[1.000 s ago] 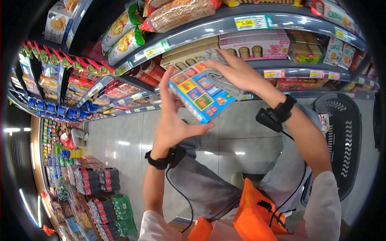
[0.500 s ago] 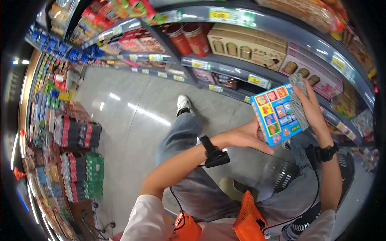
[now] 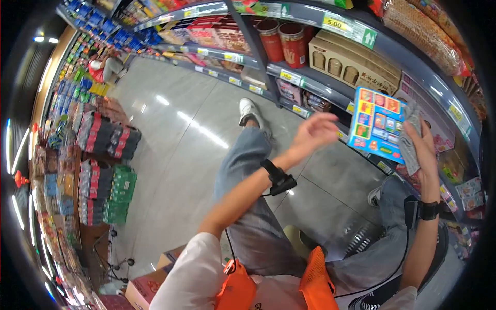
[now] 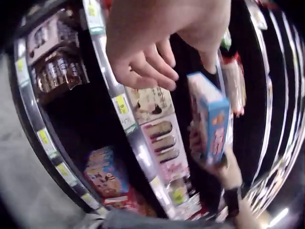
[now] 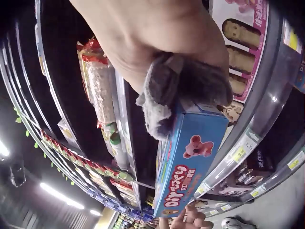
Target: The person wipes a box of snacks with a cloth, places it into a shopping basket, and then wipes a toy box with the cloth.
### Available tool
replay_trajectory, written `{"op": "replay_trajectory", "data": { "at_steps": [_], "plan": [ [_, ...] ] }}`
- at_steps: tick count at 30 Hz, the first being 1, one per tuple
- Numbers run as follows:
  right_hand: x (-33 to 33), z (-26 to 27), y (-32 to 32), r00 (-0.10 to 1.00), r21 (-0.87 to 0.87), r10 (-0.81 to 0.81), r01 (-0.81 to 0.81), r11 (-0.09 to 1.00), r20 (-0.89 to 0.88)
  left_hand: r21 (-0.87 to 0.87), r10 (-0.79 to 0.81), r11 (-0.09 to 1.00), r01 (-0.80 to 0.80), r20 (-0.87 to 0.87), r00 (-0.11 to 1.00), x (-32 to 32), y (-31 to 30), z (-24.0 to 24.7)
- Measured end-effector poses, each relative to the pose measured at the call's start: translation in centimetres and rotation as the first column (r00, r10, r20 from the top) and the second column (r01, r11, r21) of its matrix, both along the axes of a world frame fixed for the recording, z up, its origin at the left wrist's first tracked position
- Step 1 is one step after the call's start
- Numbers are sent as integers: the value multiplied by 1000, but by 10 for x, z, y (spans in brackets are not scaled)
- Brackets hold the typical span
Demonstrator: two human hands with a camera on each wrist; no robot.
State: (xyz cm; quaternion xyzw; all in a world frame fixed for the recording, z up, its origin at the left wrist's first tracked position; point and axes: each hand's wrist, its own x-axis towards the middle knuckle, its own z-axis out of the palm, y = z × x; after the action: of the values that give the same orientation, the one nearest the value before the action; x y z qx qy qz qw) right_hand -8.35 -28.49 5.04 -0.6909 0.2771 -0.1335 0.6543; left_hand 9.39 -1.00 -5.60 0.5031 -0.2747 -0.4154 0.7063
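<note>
My right hand (image 3: pixel 426 150) grips a blue snack box (image 3: pixel 376 126) by one end, with a grey cloth (image 3: pixel 411 134) between the palm and the cardboard. The box's face carries a grid of small colourful pictures. A koala and the lettering "Dipcowu" or similar mark its narrow blue side in the right wrist view, where the cloth (image 5: pixel 159 95) bunches under the hand. To the left of the box, my left hand (image 3: pixel 316 135) hangs apart from it, fingers loosely bent and holding nothing. In the left wrist view that hand (image 4: pixel 167 38) appears above the box (image 4: pixel 212 121).
Shelves run along the right, holding red canisters (image 3: pixel 292 44), a tan biscuit box (image 3: pixel 354 64) and bagged snacks (image 3: pixel 421 33). Shrink-wrapped bottles (image 3: pixel 121 188) are stacked at left. Another person (image 3: pixel 103 67) crouches far down the aisle. A carton (image 3: pixel 144 287) lies near my left sleeve.
The box has moved right with my right hand. My left hand, earlier beside the box's edge, has come away from it to the left. The view has swung along the aisle.
</note>
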Motion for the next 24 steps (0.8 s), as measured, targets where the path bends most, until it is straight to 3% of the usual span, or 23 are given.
{"op": "replay_trajectory", "data": {
  "at_steps": [2, 4, 6, 7, 8, 9, 12, 13, 14, 15, 16, 19, 22, 24],
  "plan": [
    [-6, 7, 1, 998, 23, -59, 59, 998, 10, 64, 368, 928, -367, -315, 875, 15, 22, 14],
    [-15, 12, 2, 997, 30, -71, 71, 997, -8, 132, 510, 849, -511, -456, 729, 64, 55, 8],
    [-22, 12, 2, 999, 36, -28, 27, 999, 16, 296, 584, 798, -524, -167, 795, 81, 81, 69],
    [-24, 11, 4, 999, 43, -6, 5, 999, 39, 206, 493, 813, -544, 253, 833, 82, 93, 93],
    [-27, 9, 7, 999, 2, 3, -3, 1000, 50, 121, 338, 844, -522, 636, 694, 82, 102, 118],
    [-29, 6, 9, 998, -39, 11, -9, 999, 63, 111, 236, 857, -504, 783, 575, 72, 106, 146],
    [-28, 6, 15, 992, -208, 55, -31, 978, 109, 149, 340, 863, -482, 534, 774, 22, 102, 234],
    [-27, 8, 17, 990, -275, 75, -40, 961, 119, 42, 228, 904, -425, 794, 563, -3, 96, 249],
    [-24, 13, 19, 986, -295, 94, -49, 954, 139, -38, 131, 943, -330, 955, 267, -23, 87, 263],
    [-22, 19, 24, 982, -315, 112, -59, 947, 153, -71, 59, 997, -44, 972, -229, -33, 82, 286],
    [-21, 23, 30, 978, -334, 130, -69, 940, 163, 48, 115, 974, 221, 737, -666, -41, 78, 303],
    [-23, 36, 47, 953, -30, 149, -146, 989, 265, 141, 296, 925, 352, 310, -903, -79, 67, 302],
    [-32, 35, 52, 963, 8, 78, -82, 997, 258, 135, 311, 924, 357, 279, -909, -89, 52, 300],
    [-38, 32, 45, 958, 43, 98, -113, 993, 268, 175, 185, 956, 237, 270, -945, -93, 44, 300]
  ]
}}
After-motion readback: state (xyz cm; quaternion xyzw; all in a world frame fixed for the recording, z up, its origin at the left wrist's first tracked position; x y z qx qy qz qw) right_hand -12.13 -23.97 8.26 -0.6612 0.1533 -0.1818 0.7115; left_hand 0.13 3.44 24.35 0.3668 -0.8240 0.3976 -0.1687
